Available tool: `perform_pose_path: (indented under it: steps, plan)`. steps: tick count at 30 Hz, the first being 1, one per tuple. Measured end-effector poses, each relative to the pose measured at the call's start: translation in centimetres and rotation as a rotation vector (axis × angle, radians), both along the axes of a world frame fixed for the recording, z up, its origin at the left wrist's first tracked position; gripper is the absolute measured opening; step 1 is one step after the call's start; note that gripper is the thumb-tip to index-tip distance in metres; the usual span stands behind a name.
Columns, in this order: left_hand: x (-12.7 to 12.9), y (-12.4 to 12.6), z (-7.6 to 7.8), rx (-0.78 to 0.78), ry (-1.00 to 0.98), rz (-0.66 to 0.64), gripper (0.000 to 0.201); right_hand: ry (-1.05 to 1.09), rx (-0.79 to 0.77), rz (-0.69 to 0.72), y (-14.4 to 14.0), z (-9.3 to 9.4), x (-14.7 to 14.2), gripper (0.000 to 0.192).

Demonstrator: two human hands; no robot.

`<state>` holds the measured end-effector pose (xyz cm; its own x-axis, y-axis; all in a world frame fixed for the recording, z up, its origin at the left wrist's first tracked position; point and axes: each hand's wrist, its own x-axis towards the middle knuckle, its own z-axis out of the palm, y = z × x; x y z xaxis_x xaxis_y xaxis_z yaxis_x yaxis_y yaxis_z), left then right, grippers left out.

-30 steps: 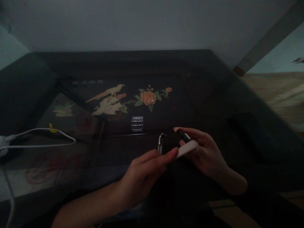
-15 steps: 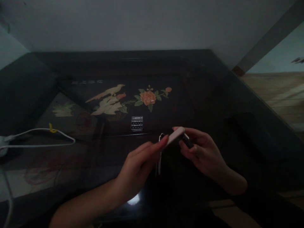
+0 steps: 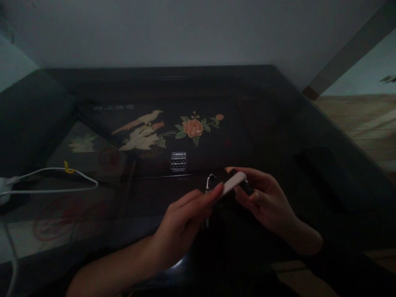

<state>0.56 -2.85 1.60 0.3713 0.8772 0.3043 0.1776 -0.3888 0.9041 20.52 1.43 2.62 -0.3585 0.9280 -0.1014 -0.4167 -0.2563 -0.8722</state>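
**A:** In the head view, what do the hands have?

**B:** The left hand pinches one end of a small flat white oblong piece, perhaps a plastic cover or case, between thumb and fingertips, closed on it. The right hand is curled around a small dark, slim object, fingers together on it. The white piece lies across the top of the dark one, and the two touch or very nearly touch; the dim light keeps me from saying which.

**B:** Both are held in the air above the near edge of the dark lacquered table with a painted bird and an orange flower.

**A:** How far along does the work look?

**B:** My judgement: the two parts are brought together but not visibly seated. The white piece sits at a slant over the dark one, so lining them up and joining them, or pulling them apart, seems left. I cannot tell which way it goes.

**A:** Anything else close by?

**B:** A thin pale cord with a small metal end hangs just beside the left fingertips; where it attaches is hidden. Farther back on the table stands a small clear plastic box with dark rows inside. At the left edge runs a white cable with a yellow tie.
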Motion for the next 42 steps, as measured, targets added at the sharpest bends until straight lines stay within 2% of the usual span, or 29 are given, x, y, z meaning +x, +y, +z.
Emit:
perform_pose_path:
  steps: [3, 8, 13, 16, 20, 25, 30, 38, 42]
  plan:
    - [0.0, -0.1, 0.1, 0.025, -0.015, -0.068, 0.064, -0.013, -0.011, -0.003, 0.0, 0.1, 0.0, 0.035]
    - [0.0, 0.2, 0.1, -0.029, 0.012, 0.063, 0.061, 0.007, -0.004, 0.001, 0.0, -0.1, 0.0, 0.037]
    - [0.1, -0.2, 0.4, -0.006, -0.046, -0.077, 0.059, -0.041, -0.023, -0.022, 0.1, 0.0, 0.0, 0.033]
    - [-0.2, -0.2, 0.6, -0.147, -0.129, 0.025, 0.049, -0.008, 0.002, -0.034, 0.3, 0.0, 0.0, 0.035]
    - [-0.3, 0.4, 0.7, -0.391, -0.360, 0.167, 0.044, 0.026, 0.030, -0.013, 0.5, -0.1, 0.0, 0.036]
    - [0.0, 1.0, 0.5, -0.593, -0.447, 0.159, 0.025, 0.082, 0.044, 0.040, 0.6, -0.1, 0.1, 0.041]
    - [0.3, 1.4, 0.1, -0.705, -0.484, 0.140, 0.033, 0.093, 0.022, 0.067, 0.6, -0.1, 0.3, 0.042]
    - [0.2, 1.8, 0.3, -0.689, -0.431, 0.169, 0.036, 0.032, 0.009, 0.039, 0.9, -0.2, 0.6, 0.042]
    - [0.2, 1.8, 0.1, -0.685, -0.422, 0.159, 0.035, 0.082, -0.004, 0.115, 1.0, -0.6, 0.5, 0.045]
